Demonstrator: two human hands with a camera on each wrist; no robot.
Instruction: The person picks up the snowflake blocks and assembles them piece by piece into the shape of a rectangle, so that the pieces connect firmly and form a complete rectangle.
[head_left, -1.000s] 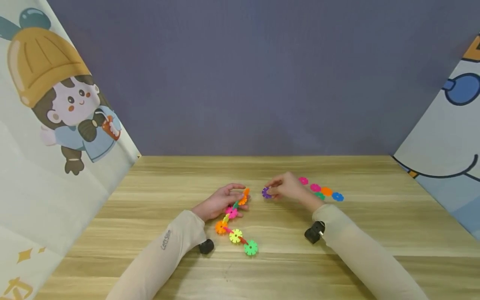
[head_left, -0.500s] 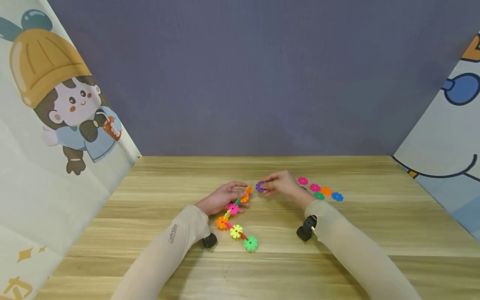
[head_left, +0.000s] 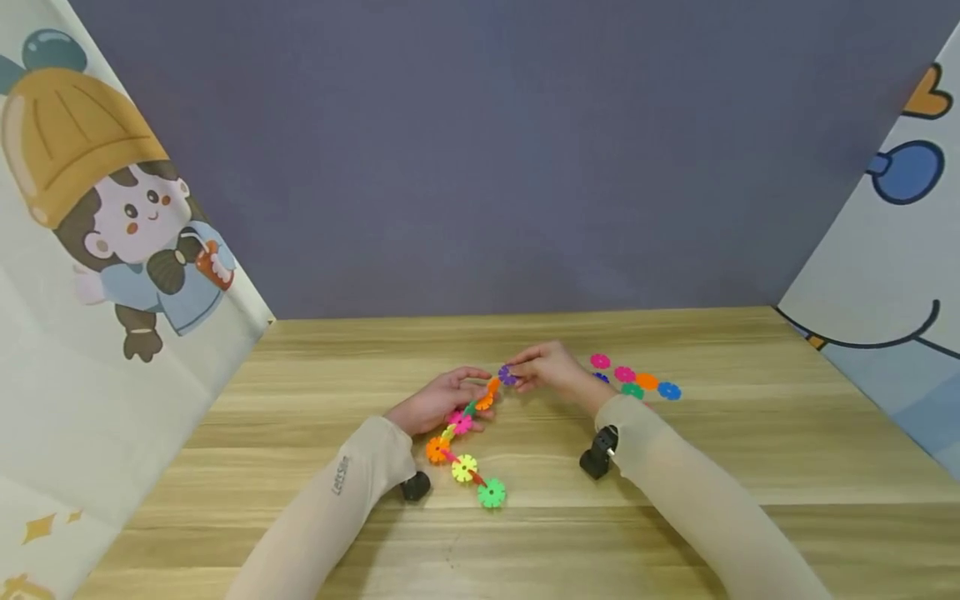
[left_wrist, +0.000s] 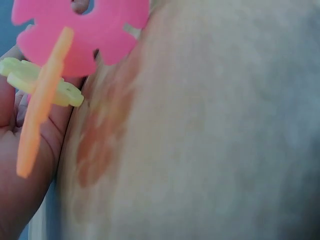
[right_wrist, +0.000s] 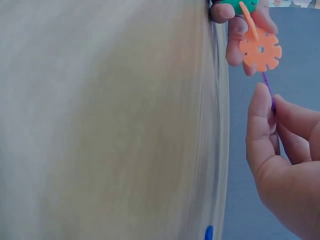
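My left hand [head_left: 435, 402] pinches the upper end of a chain of notched plastic snowflake discs, near an orange disc [right_wrist: 268, 54]. The chain runs down through a pink disc [left_wrist: 85, 45], a yellow one [left_wrist: 70, 93] and another orange disc [head_left: 437, 451] to a light green disc [head_left: 491, 492]. Between thumb and fingers, my right hand [head_left: 551, 367] holds a purple snowflake disc [head_left: 507, 375]. In the right wrist view the purple disc is edge-on, its tip at the orange disc's rim; whether they interlock I cannot tell.
Loose discs lie on the wooden table [head_left: 570, 533] beyond my right wrist: two pink [head_left: 600, 361], an orange [head_left: 647, 381], a blue [head_left: 669, 391], a green [head_left: 632, 390] and a partly hidden dark blue [head_left: 601, 377]. A grey wall [head_left: 525, 167] stands behind.
My right hand has moved left with the purple disc, from a gap away up to the chain's orange end. The left hand keeps its grip, shifting only slightly.
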